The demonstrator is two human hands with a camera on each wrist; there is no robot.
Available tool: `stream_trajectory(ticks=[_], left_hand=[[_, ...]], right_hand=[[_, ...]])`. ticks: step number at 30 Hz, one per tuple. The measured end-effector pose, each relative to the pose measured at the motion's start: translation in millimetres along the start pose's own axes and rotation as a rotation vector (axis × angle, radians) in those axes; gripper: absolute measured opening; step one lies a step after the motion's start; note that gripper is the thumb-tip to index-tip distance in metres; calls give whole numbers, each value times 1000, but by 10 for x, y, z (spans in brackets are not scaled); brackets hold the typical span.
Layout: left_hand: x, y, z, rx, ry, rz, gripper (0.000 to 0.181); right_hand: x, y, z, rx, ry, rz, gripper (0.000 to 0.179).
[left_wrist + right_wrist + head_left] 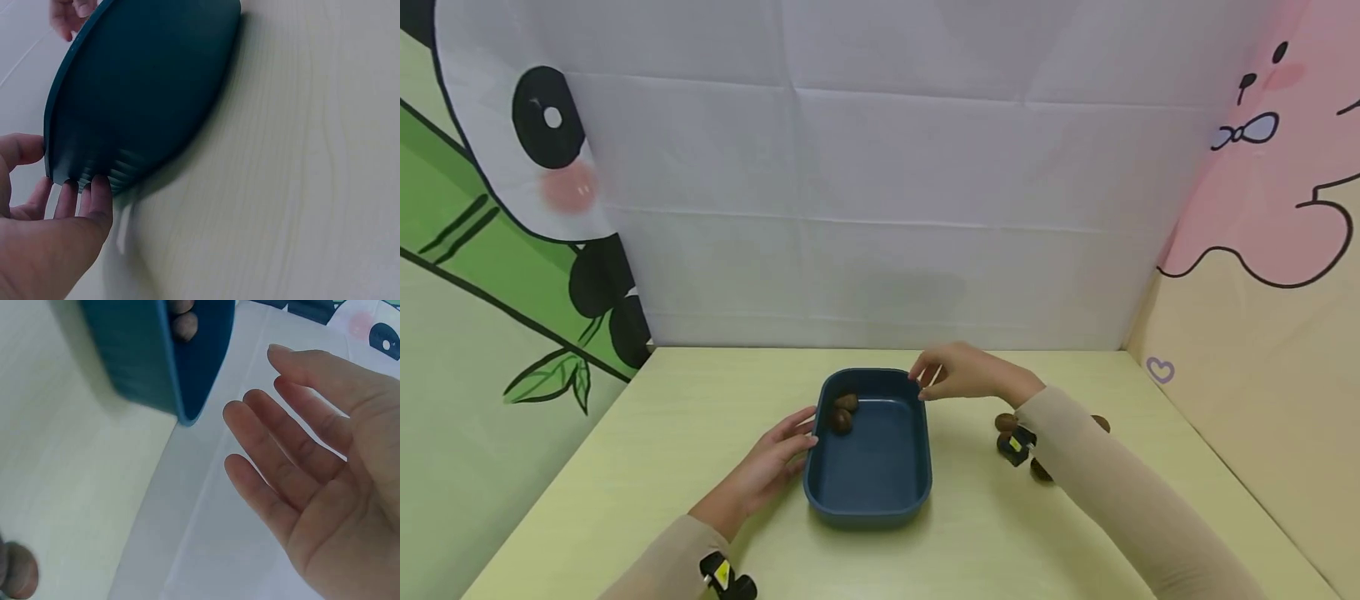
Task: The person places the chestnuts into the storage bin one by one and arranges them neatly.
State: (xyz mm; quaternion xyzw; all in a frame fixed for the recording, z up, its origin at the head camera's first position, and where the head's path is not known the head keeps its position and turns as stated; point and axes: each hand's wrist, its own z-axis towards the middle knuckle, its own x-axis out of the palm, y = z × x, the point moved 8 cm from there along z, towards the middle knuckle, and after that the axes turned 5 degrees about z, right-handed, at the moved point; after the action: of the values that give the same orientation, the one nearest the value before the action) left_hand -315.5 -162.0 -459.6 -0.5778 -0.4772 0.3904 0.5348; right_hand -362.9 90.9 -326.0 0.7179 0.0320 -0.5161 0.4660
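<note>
A deep blue rectangular tub (868, 508) stands on the table, with two brown, rounded chestnut-like pieces (841, 421) inside near its left wall. My left hand (771, 462) rests its fingertips against the tub's left side. In the left wrist view, the fingers (100, 197) of that hand lie loosely bent along the outer wall. My right hand (966, 372) is over the tub's far right corner. Seen from the right wrist, its palm faces the camera and the relaxed fingers (269, 450) hold nothing.
Several more brown rounded pieces (1006, 422) lie on the pale yellow table (647, 467) to the right, partly hidden by the right sleeve (1120, 483). A white sheet (895, 275) rises behind the table, and a printed wall (1262, 358) borders the right side.
</note>
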Motion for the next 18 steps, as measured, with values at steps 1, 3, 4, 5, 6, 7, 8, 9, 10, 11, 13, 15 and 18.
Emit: stream_trajectory(ticks=[1, 3, 4, 5, 6, 7, 8, 9, 10, 11, 13, 15, 18], left_hand=[[-1, 4, 0, -1, -1, -2, 59], [-2, 10, 0, -3, -3, -1, 59], [-3, 11, -2, -4, -4, -1, 59], [-3, 10, -4, -3, -4, 0, 58], [-3, 8, -6, -2, -3, 2, 58], [-4, 7, -7, -1, -3, 4, 58], [-6, 5, -8, -1, -2, 6, 58], [-8, 3, -10, 0, -2, 6, 58], [-11, 0, -11, 1, -2, 7, 58], [-15, -2, -13, 2, -3, 6, 58], [-23, -4, -15, 3, -5, 6, 58], [-27, -4, -17, 3, -7, 1, 58], [-29, -3, -18, 0, -7, 0, 58]], right_hand=[[-4, -55, -54, 5, -7, 1, 26], [-5, -166, -166, 20, -16, 1, 25], [-5, -228, -222, 30, -23, -4, 25], [-3, -291, -279, 41, -29, -2, 24], [3, -361, -334, 60, -35, -4, 24], [11, -426, -390, 75, -40, -4, 24], [21, -493, -442, 87, -44, -3, 23], [31, -559, -490, 97, -50, -3, 23], [40, -617, -533, 101, -56, 2, 24], [51, -675, -576, 111, -63, 7, 24], [71, -783, -658, 126, -80, 12, 24], [89, -881, -732, 136, -97, 22, 25], [125, -1015, -836, 162, -112, 27, 27]])
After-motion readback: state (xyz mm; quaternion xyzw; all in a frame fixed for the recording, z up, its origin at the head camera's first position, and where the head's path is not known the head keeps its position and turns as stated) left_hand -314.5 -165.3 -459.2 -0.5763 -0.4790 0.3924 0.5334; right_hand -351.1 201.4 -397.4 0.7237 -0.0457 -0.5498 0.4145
